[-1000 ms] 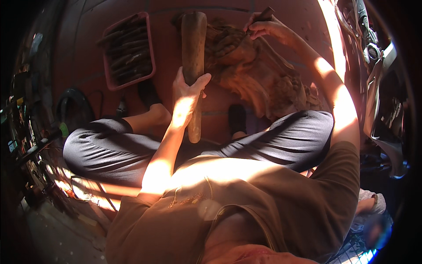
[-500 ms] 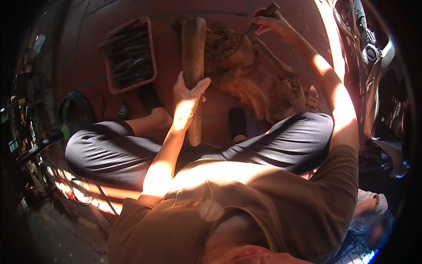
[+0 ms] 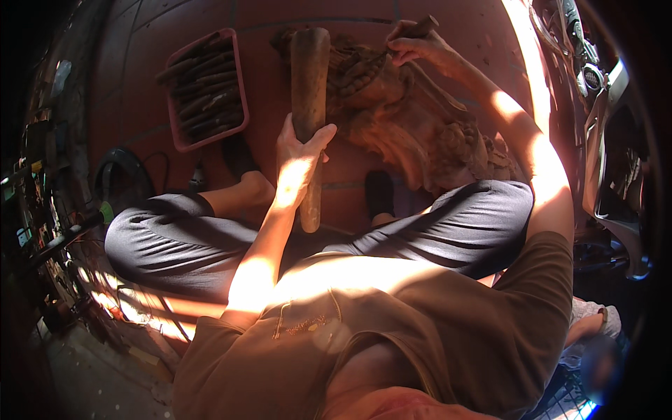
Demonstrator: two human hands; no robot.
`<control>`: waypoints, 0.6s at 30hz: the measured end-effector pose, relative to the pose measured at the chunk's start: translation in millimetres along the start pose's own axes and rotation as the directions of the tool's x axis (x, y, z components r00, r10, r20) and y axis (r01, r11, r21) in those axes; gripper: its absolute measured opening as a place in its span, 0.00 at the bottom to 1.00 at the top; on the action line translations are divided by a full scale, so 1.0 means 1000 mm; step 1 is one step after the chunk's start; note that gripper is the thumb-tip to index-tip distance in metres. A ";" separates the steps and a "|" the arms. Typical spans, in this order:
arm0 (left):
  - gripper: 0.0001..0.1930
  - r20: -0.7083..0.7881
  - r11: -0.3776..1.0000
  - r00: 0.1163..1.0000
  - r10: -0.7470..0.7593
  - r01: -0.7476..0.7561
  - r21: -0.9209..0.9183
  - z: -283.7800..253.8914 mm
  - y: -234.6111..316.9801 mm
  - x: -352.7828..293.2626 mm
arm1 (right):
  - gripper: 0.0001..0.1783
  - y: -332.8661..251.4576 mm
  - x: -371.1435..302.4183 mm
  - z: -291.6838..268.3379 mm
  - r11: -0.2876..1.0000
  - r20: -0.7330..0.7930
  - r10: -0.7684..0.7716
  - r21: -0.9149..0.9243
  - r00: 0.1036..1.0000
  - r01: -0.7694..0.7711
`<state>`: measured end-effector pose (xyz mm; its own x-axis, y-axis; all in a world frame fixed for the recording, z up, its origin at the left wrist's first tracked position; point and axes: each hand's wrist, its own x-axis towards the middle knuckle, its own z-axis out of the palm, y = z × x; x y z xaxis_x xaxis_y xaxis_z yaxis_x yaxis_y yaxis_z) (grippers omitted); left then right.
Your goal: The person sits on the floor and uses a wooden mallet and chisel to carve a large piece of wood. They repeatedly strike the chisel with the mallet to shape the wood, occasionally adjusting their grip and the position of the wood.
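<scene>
My left hand (image 3: 297,152) is wrapped round a wooden mallet (image 3: 310,80), a long club shape with its thick end pointing away from me. My right hand (image 3: 418,49) grips a carving chisel (image 3: 423,27) by its wooden handle. The chisel's lower end is at the far part of a carved wooden piece (image 3: 392,126); whether it touches the wood I cannot tell. Knobbly and flowing relief covers the carving, which lies on the floor in front of my right leg. Part of it is hidden behind the mallet.
Left of the mallet, a pink basket (image 3: 246,112) holds several dark-handled tools (image 3: 208,91). My crossed legs (image 3: 448,227) border the near side of the tiled floor (image 3: 266,63). A round black object (image 3: 122,171) stands at left. Another person's sleeve (image 3: 610,320) shows at lower right.
My right hand has shifted a little left and toward me with the chisel, whose handle has tilted. The left hand and mallet have hardly moved.
</scene>
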<state>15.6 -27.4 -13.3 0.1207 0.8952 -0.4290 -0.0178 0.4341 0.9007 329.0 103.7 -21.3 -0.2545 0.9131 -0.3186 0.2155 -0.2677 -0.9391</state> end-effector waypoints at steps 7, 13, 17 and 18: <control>0.20 -0.008 0.999 1.000 0.002 -0.002 0.052 0.000 -0.002 -0.001 | 0.11 0.005 -0.011 0.009 0.999 -0.037 -0.029 0.036 0.999 0.030; 0.19 -0.006 0.999 1.000 -0.003 0.003 0.044 0.001 0.000 -0.001 | 0.10 0.011 -0.012 0.007 0.995 -0.026 -0.077 0.064 0.997 0.079; 0.19 -0.006 0.999 1.000 -0.007 0.007 0.045 0.002 0.002 -0.002 | 0.11 0.015 -0.009 0.009 0.994 -0.050 -0.075 0.072 0.996 0.079; 0.19 -0.001 0.999 1.000 -0.012 0.012 0.047 0.002 0.001 -0.002 | 0.10 0.015 -0.010 0.009 0.994 -0.052 -0.078 0.073 0.996 0.082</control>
<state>17.3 -28.6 -11.3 0.1198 0.8899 -0.4401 0.0302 0.4398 0.8976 326.2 88.0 -33.8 -0.2216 0.9459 -0.2369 0.1241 -0.2136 -0.9690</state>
